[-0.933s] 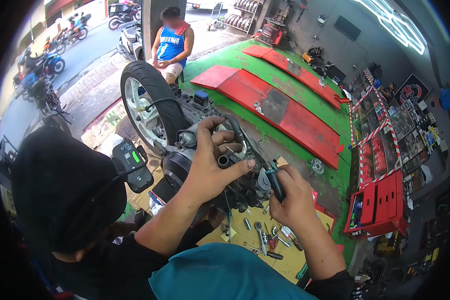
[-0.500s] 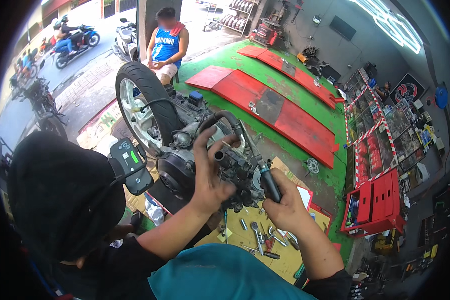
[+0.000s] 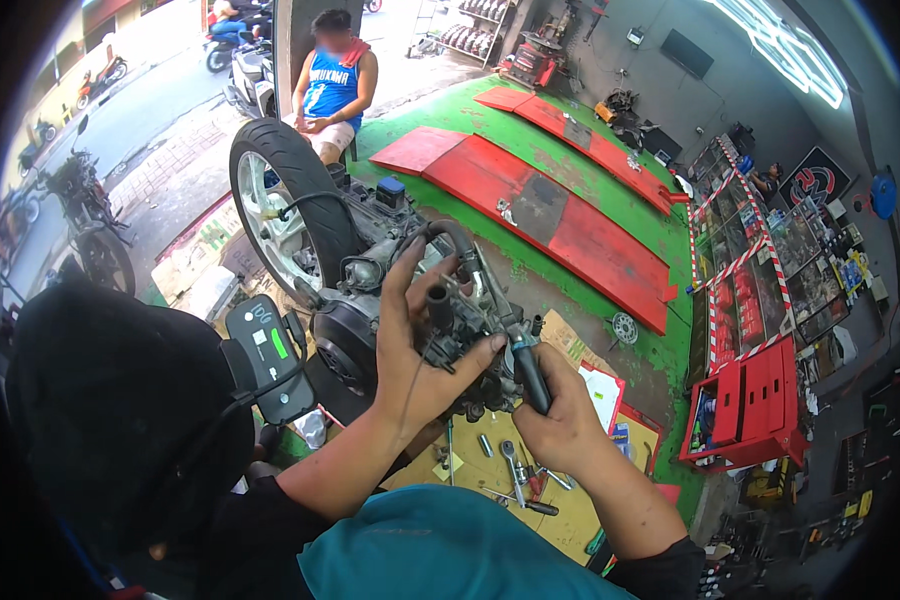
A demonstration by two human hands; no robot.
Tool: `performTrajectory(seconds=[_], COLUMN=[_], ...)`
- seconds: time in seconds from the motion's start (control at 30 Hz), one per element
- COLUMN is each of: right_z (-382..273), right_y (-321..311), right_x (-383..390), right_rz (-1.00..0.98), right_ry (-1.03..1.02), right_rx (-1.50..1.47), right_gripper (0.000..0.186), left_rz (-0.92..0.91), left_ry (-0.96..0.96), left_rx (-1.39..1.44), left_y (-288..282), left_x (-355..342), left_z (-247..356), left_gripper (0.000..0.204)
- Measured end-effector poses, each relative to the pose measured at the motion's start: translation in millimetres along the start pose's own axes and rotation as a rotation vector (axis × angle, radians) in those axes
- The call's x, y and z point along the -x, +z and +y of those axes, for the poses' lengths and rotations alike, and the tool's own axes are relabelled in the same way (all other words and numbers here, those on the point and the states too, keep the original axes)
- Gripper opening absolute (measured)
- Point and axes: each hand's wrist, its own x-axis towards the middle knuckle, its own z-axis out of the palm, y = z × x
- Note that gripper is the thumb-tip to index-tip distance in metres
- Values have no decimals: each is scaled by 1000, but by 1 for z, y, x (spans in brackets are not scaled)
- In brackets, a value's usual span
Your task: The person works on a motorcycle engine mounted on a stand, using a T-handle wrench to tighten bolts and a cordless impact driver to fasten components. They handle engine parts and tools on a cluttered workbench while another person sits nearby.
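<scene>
In front of me stands a scooter engine (image 3: 342, 345) with its rear wheel (image 3: 300, 215) attached. My left hand (image 3: 415, 365) reaches around its upper part, beside an upright black tube (image 3: 438, 305). The fingers rest on the far side, and the thumb presses near a metal fitting. My right hand (image 3: 562, 405) is closed around the black handle (image 3: 533, 375) of a hand tool with a teal collar. The tool's working end lies among the engine parts, so its kind is unclear. A curved black hose (image 3: 455, 237) arches above my left hand.
A person in a black cap (image 3: 120, 390) crouches close on my left. Below the engine, a ratchet (image 3: 513, 465) and several hand tools lie on a yellow sheet (image 3: 560, 525). Another person (image 3: 335, 90) sits beyond the wheel. Red ramps (image 3: 530, 205) and a red tool cabinet (image 3: 745, 405) stand right.
My left hand has moved from spread fingers to a closer hold on the engine, its thumb now near the tool. The tool's handle has shifted slightly left and down with my right hand.
</scene>
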Motion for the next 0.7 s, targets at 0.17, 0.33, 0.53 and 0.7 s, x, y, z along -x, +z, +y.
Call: performTrajectory(seconds=[0.17, 0.33, 0.53, 0.7], right_z=[-6, -9, 2, 8], right_y=[5, 6, 7, 3], right_x=[2, 10, 18, 22], right_rz=[27, 103, 92, -50], right_ry=[102, 57, -15, 61], right_rx=[17, 191, 260, -178], right_gripper=[40, 46, 51, 55], left_rz=[-82, -126, -113, -167], left_ry=[0, -148, -162, -28], left_rx=[-51, 104, 156, -60], left_y=[-13, -16, -14, -17], left_x=[-8, -4, -3, -4], left_z=[-2, -9, -10, -18], left_gripper=[94, 81, 78, 80])
